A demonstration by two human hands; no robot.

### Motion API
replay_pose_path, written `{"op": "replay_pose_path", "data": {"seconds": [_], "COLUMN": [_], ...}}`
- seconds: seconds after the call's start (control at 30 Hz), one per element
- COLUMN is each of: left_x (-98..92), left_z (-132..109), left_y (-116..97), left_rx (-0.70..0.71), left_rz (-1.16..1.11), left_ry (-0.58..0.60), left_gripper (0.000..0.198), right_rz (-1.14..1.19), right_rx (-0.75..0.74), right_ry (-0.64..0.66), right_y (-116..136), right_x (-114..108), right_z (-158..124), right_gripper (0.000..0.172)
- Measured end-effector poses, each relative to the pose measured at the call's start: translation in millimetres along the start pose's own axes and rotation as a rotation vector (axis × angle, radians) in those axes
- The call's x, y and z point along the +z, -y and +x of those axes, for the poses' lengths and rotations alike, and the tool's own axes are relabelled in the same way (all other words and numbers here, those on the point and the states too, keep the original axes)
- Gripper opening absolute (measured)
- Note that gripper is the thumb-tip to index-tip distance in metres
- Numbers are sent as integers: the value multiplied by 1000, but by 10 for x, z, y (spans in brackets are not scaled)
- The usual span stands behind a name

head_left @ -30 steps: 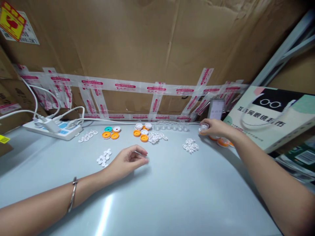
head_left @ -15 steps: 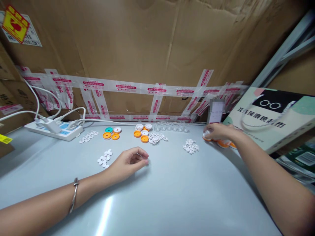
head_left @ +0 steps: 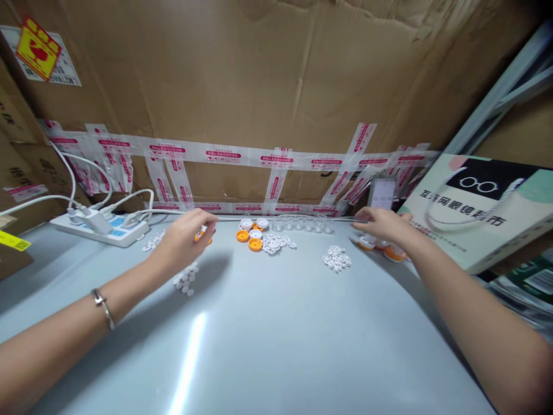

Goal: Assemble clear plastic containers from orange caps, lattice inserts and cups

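My left hand (head_left: 185, 239) hangs over the left group of round caps, fingers curved and apart, holding nothing I can see. An orange cap (head_left: 203, 235) shows past its fingertips; the hand hides the rest of that group. Small white discs (head_left: 185, 279) lie below its wrist, and more white pieces (head_left: 152, 241) lie to its left. At the right, my right hand (head_left: 380, 223) is just above several orange-and-white round pieces (head_left: 394, 253). Its fingers point left, slightly apart, with nothing visible between them.
Mid-table sit orange and white caps (head_left: 254, 245), a pile of small white parts (head_left: 276, 243) and a row of clear cups (head_left: 302, 225). Another white pile (head_left: 337, 259) lies right of centre. A power strip (head_left: 101, 227), phone (head_left: 383, 193), paper bag (head_left: 466, 202) and cardboard box (head_left: 259, 86) border the table.
My left hand has moved up and left, from the middle of the table to over the left caps. My right hand has lifted slightly off the orange-and-white pieces.
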State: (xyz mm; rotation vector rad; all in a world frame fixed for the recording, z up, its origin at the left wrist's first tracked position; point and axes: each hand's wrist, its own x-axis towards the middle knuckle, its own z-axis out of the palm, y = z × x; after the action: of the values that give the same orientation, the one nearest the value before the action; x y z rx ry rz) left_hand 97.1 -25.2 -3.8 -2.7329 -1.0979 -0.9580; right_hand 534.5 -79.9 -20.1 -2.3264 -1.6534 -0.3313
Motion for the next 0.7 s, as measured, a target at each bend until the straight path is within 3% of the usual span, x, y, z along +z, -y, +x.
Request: {"op": "replay_pose_path", "data": {"seconds": [0.07, 0.17, 0.23, 0.43, 0.6, 0.7], "left_x": [-57, -101, -115, -83, -41, -42], "left_z": [68, 71, 32, -66, -52, 17], "left_y": [295, 650, 776, 853, 928, 847], "left_rx": [-106, -173, -188, -186, -201, -195], "left_rz": [288, 388, 416, 442, 423, 385], "left_ry": [131, 220, 264, 331, 318, 274], "left_gripper": [26, 21, 16, 12, 20, 22], "right_rz": [16, 53, 77, 147, 195, 224], "right_rx": [27, 28, 18, -36, -90, -132], "right_ry": [-12, -21, -28, -87, -157, -182], "right_y": [95, 222, 286, 401, 451, 512], "right_x": [-30, -73, -96, -134, -130, -142], "right_z": [-16, -53, -77, -126, -157, -182], "right_gripper": [30, 27, 25, 23, 22, 20]}}
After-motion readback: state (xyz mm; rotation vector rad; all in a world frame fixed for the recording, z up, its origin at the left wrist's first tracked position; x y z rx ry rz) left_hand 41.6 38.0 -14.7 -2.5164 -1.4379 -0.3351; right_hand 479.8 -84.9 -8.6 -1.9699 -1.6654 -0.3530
